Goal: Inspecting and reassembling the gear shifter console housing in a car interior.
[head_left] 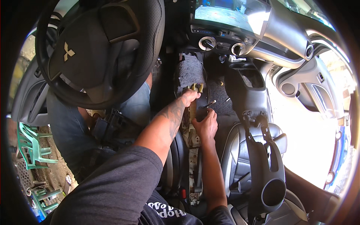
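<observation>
Between the front seats runs the bare centre tunnel (193, 157) of a car, with its console cover off. At its front end my left hand (192, 95) is closed at a yellowish metal bracket (198, 88), just behind a piece of grey felt padding (190, 71). Closer to me, my right hand (206, 125) is bent over the tunnel's right side, thumb toward the middle. Its fingers are partly hidden, and what they hold cannot be made out. Just beyond its fingertips a thin dark piece with a pale tip (213, 102) sticks up.
The removed grey console (268, 176) lies across the passenger seat (240, 153), reaching toward the dashboard. The steering wheel (99, 52) is at the upper left, over a person's jean-clad leg (69, 123). A lit screen (228, 15) sits above the climate knobs (207, 43). The passenger door (307, 82) stands open.
</observation>
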A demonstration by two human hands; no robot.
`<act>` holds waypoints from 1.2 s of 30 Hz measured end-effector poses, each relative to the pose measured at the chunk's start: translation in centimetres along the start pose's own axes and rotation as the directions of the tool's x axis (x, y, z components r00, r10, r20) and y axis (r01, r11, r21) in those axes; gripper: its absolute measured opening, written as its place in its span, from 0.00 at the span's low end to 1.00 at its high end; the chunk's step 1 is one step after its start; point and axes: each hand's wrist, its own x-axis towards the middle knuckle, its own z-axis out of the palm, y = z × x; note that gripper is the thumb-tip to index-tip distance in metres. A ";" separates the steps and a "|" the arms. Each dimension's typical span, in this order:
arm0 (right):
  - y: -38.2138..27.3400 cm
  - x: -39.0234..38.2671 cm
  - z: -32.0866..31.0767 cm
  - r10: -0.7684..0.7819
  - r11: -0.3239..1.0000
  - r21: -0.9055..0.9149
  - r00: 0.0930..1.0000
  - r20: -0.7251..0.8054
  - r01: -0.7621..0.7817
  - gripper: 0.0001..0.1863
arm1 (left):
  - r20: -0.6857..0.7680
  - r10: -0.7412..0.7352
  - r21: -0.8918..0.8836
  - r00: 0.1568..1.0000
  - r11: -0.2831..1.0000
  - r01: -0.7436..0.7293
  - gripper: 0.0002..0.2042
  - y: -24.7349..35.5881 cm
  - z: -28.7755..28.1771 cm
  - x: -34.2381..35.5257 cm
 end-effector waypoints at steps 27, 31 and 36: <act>-0.8 7.8 0.5 -0.098 0.402 0.897 0.982 -0.159 0.185 0.30 | -0.090 0.303 0.188 0.949 0.941 -0.282 0.19 -4.5 0.6 3.4; -6.3 9.4 1.7 -0.005 0.513 0.811 0.946 -0.325 0.282 0.33 | -0.200 0.244 0.153 0.949 0.964 -0.215 0.30 -2.9 -4.0 3.6; -3.7 13.3 1.1 -0.032 0.570 0.783 0.958 -0.284 0.251 0.34 | -0.236 0.059 0.078 0.970 0.996 -0.041 0.35 -1.1 1.7 1.0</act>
